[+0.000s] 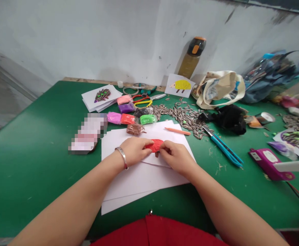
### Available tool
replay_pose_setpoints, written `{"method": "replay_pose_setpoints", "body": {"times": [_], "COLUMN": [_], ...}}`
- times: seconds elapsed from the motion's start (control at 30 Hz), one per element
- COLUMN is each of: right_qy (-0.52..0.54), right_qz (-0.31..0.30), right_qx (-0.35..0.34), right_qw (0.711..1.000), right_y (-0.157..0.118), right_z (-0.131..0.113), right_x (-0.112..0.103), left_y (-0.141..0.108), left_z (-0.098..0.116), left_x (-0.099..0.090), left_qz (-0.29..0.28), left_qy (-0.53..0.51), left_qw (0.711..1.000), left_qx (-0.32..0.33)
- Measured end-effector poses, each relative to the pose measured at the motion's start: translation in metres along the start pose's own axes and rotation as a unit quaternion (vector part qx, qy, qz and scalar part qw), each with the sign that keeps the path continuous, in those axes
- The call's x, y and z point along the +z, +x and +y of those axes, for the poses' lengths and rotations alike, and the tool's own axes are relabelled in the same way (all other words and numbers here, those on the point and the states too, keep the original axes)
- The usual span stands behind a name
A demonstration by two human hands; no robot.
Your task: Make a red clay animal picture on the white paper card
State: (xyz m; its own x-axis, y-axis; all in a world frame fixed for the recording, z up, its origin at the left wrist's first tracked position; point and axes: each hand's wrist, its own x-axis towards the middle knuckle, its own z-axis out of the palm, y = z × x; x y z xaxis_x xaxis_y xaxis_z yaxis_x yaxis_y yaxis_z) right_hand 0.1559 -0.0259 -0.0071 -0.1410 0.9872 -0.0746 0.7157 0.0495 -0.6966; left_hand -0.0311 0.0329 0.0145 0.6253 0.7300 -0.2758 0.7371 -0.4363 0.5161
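On a white card (pixel 149 160) atop the stacked paper (pixel 139 179) lies a flat red clay shape (pixel 155 145) with a small brown piece (pixel 157 154) at its lower edge. My left hand (pixel 136 150), with a silver bracelet at the wrist, rests on the card, its fingers together at the red clay's left side. At the clay's right edge my right hand (pixel 176 155) is pinched; anything between its fingertips is too small to make out. Just behind the hands are a brown clay packet (pixel 135 129) and an orange pencil (pixel 177 131).
Coloured clay packets (pixel 148 119), scissors (pixel 158 97) and sunflower seeds (pixel 187 118) lie behind the paper. A blurred-out flat object (pixel 87 133) is at left. At right are a blue cutter (pixel 226 150), a purple device (pixel 271 164) and bags (pixel 219 89); a bottle (pixel 191 58) stands behind.
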Motion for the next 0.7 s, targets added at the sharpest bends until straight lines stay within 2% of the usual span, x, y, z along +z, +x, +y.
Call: {"method": "replay_pose_setpoints", "body": {"times": [0.7], "right_qy": [-0.007], "right_qz": [-0.026], "right_qx": [-0.008], "right_qw": [1.0], "right_y": [-0.0024], "right_z": [0.0045], "right_x": [0.0], "left_y": [-0.0005], "left_z": [-0.0001], "left_x": [-0.0003], "left_qz": [0.007], "left_qy": [0.015], "left_qw": [1.0], "left_qx": [0.003]}}
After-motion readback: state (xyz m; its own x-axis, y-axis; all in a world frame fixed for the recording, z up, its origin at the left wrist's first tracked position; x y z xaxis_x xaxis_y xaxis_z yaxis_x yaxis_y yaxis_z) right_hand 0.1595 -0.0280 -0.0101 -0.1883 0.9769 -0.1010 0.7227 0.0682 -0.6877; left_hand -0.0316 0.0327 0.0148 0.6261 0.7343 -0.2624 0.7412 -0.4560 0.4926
